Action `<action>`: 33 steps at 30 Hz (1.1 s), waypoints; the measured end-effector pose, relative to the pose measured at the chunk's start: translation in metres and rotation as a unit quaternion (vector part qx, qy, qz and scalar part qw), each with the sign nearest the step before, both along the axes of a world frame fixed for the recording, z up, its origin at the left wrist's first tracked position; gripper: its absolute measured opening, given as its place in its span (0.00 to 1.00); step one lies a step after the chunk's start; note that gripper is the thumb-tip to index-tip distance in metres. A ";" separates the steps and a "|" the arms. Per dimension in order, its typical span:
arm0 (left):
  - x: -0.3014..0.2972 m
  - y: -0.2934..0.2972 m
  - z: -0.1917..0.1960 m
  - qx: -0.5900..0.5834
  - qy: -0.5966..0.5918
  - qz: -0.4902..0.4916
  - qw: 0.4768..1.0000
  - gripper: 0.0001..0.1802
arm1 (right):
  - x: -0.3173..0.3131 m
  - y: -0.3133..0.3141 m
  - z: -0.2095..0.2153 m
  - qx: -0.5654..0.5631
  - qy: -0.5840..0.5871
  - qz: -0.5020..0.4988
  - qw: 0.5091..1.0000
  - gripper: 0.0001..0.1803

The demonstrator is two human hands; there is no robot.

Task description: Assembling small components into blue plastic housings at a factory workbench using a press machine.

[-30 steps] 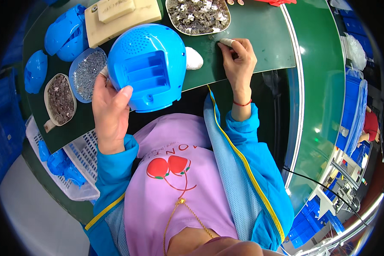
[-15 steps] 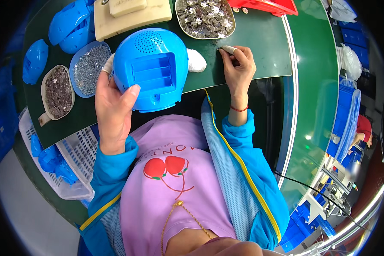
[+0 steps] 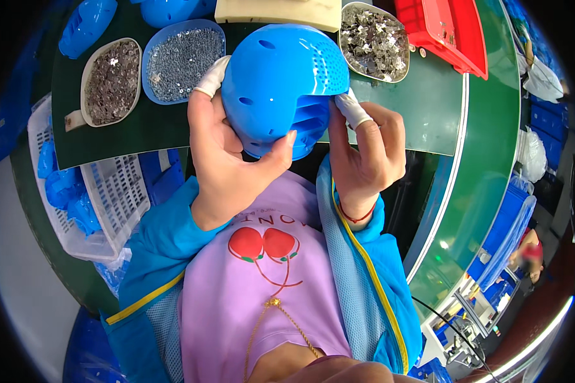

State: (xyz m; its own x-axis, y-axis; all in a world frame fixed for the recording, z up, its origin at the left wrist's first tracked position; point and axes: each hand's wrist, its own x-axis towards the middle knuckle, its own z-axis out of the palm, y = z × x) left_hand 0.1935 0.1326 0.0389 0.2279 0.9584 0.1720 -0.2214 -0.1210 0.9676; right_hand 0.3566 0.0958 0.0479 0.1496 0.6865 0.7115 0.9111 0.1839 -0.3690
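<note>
A rounded blue plastic housing (image 3: 262, 76) with a speaker-hole patch and a ribbed rectangular recess sits in my left hand (image 3: 233, 159), above the table's near edge. My left fingers wrap its left side and the thumb presses its lower front. At the recess's right edge is my right hand (image 3: 370, 147), thumb and forefinger pinched together against the housing. Whatever lies between those fingertips is hidden. Pale finger covers are on both hands. Beyond them, a blue dish (image 3: 154, 94) holds small silvery parts, and a cream dish (image 3: 396, 79) holds shiny metal pieces.
Another cream dish (image 3: 85, 92) of small brownish metal parts lies at the left. A red bin (image 3: 479, 57) stands at the far right of the green table (image 3: 421, 124). More blue shells (image 3: 88, 24) lie far left; a white basket (image 3: 121, 198) of blue parts is below.
The housing has turned, so its recess now faces right. My right hand has moved left from over the table to the recess edge. The view has shifted too.
</note>
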 end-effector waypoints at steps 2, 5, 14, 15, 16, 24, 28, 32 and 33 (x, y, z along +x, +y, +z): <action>0.000 -0.005 0.000 0.010 0.016 0.010 1.000 0.52 | -0.001 -0.004 0.002 -0.015 -0.011 -0.005 1.000 0.16; 0.001 -0.005 0.000 0.042 0.023 0.010 0.999 0.52 | -0.002 -0.004 -0.001 -0.027 -0.009 -0.017 0.999 0.16; -0.012 0.011 0.005 -0.135 -0.066 -0.016 0.989 0.46 | -0.002 -0.003 -0.012 -0.010 0.061 0.073 0.995 0.27; -0.015 0.012 0.008 -0.129 -0.062 -0.006 0.990 0.46 | -0.005 0.003 -0.018 0.062 0.195 0.122 0.971 0.30; -0.020 0.013 0.014 -0.152 -0.070 -0.008 0.986 0.45 | -0.011 0.008 -0.022 0.114 0.273 0.134 0.946 0.40; -0.106 0.145 0.061 -0.140 -0.121 0.018 0.983 0.35 | -0.045 0.001 -0.055 -0.096 0.411 0.179 0.888 0.24; -0.148 0.296 0.037 -0.019 -0.083 0.090 0.992 0.16 | -0.058 0.019 -0.076 -0.151 0.274 0.175 0.934 0.20; -0.151 0.415 -0.030 -0.084 0.038 0.273 0.958 0.30 | -0.062 0.023 -0.071 -0.148 0.199 0.169 0.954 0.21; -0.133 0.434 -0.038 -0.205 -0.031 0.362 0.909 0.32 | -0.063 0.023 -0.073 -0.151 0.186 0.161 0.957 0.21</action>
